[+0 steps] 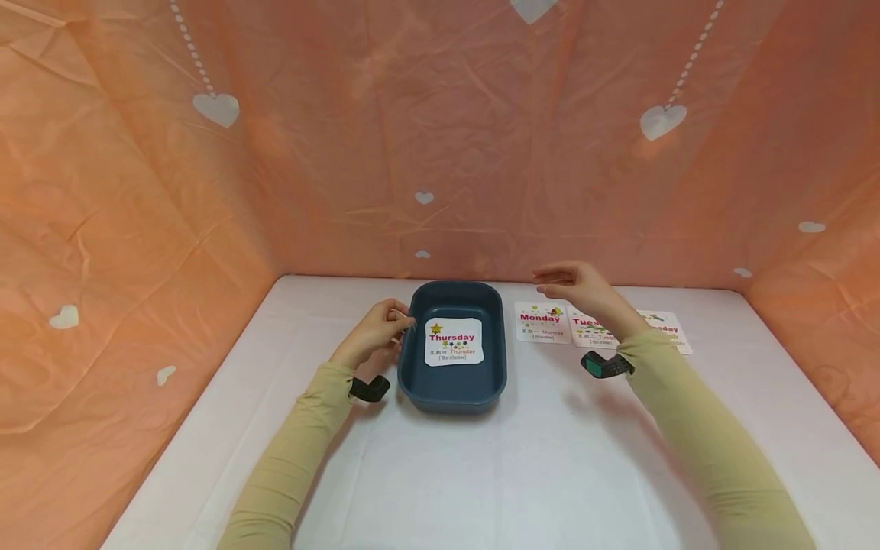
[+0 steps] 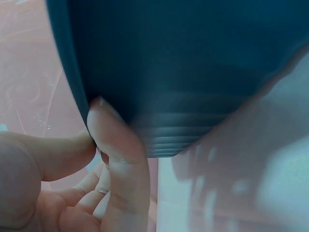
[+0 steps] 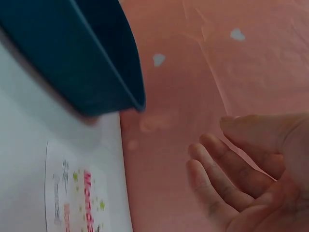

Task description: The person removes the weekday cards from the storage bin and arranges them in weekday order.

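Observation:
A dark blue plastic bin [image 1: 451, 397] stands on the white table, with a card reading Thursday [image 1: 454, 341] lying flat inside it. My left hand [image 1: 374, 332] pinches the bin's left rim between thumb and index finger; the left wrist view shows this grip close up. Raised above the cards to the right of the bin is my right hand [image 1: 584, 290], holding nothing, its fingers loosely bent. Beneath and beside it lie a Monday card [image 1: 541, 324], a Tuesday card [image 1: 590, 336] and a third card [image 1: 677, 336], partly hidden by the sleeve, its word ending in "esday".
The white tabletop [image 1: 440, 481] spreads in front of the bin. Orange cloth [image 1: 447, 137] with white hearts hangs behind the table and along both sides. The cards form a row near the table's back edge, right of the bin.

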Available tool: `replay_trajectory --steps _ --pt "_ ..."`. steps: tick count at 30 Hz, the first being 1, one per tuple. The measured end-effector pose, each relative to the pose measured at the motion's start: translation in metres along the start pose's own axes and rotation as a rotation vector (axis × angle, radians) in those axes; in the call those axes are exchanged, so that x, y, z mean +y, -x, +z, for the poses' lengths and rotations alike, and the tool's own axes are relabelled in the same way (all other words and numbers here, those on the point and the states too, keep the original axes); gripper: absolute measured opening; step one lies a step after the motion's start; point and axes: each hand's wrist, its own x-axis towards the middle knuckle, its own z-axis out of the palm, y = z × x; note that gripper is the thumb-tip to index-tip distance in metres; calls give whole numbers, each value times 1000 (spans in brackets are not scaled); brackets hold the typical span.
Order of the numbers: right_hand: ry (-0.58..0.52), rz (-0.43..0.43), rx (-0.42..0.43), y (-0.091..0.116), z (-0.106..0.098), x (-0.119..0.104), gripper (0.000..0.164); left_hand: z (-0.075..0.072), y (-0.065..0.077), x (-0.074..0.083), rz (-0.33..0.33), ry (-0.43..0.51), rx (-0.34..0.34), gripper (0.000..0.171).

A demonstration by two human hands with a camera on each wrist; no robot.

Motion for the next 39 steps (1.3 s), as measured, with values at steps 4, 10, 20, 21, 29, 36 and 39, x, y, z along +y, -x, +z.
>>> replay_trajectory --steps 4,10,20,21,29,36,39 --pt "-8 -10 -14 -7 12 -7 39 0 0 -1 5 -15 0 25" --pt "-30 -39 -47 -19 31 -13 36 0 -1 -1 7 -20 -2 25" --pt "-64 -83 -140 -41 63 -20 36 0 1 1 -4 -13 2 25" --pt "-66 -81 -153 -42 66 -21 37 0 1 0 0 -14 1 25" --pt "-50 -14 -211 -52 84 -25 38 1 2 0 13 -18 1 25" --pt "-35 7 -243 -61 92 -25 39 1 3 1 15 -20 0 26" --pt "-20 21 -255 -64 95 -24 39 0 3 1 17 -16 0 26"
